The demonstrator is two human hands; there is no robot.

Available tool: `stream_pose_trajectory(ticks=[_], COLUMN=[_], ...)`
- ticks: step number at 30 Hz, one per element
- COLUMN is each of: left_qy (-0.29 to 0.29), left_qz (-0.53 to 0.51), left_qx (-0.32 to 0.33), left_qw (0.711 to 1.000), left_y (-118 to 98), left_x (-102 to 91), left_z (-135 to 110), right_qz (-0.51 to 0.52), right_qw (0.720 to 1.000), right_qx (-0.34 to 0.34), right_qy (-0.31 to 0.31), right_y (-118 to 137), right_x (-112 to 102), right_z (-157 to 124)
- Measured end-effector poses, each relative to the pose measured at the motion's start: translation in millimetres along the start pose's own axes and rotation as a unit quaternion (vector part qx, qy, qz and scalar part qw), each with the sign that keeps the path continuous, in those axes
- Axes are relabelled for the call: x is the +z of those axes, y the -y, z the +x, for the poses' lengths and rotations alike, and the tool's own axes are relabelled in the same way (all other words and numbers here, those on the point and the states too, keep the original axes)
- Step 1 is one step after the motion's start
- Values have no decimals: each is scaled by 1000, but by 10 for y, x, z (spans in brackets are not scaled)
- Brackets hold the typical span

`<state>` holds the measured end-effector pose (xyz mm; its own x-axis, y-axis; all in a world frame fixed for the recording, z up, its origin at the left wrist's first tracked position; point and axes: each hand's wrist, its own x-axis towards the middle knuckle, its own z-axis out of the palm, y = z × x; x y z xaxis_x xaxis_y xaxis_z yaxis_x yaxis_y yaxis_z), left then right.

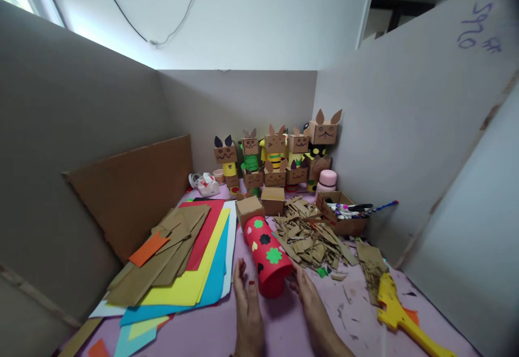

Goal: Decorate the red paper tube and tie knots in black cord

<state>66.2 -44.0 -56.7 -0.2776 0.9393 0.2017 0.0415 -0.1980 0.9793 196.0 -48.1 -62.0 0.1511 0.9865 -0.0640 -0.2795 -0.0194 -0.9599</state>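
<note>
A red paper-covered tube [265,251] decorated with green, black and pale cut-out shapes lies on the pink tabletop. At its far end is a small cardboard box head [249,210]. My left hand [248,308] is just left of the tube's near end, fingers stretched out, holding nothing. On the other side, my right hand [311,305] has its fingers extended beside the near rim. Its fingertips are at the tube's edge, and I cannot tell whether they touch it. Behind the tube sits a plain cardboard box [273,200].
Coloured sheets [211,278] and cardboard pieces [162,259] are stacked at left. Cardboard scraps [304,235] lie right of the tube, near a pen box [351,226] and a yellow glue gun [399,313]. Several cat-faced cardboard figures [275,143] line the back.
</note>
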Motion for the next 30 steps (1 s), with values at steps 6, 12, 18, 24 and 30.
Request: stream_pose_trajectory(ticks=[6, 12, 18, 24, 30], left_qy=[-50, -34, -48, -104, -108], left_qz=[12, -5, -30, -63, -68], left_qx=[-30, -26, -8, -8, -22], left_qw=[998, 999, 998, 992, 992], left_y=[-34, 79, 201, 367, 388], left_x=[-91, -161, -139, -62, -45], left_z=[146, 132, 118, 220, 221], right_qz=[-56, -89, -115, -105, -100], right_qw=[998, 990, 977, 960, 960], right_qx=[-27, -109, -85, -34, -29], right_qy=[-28, 27, 158, 256, 260], right_y=[266, 894, 1261, 1134, 1037], right_x=[-48, 87, 398, 596, 671], right_z=[85, 658, 1358, 1720, 1744])
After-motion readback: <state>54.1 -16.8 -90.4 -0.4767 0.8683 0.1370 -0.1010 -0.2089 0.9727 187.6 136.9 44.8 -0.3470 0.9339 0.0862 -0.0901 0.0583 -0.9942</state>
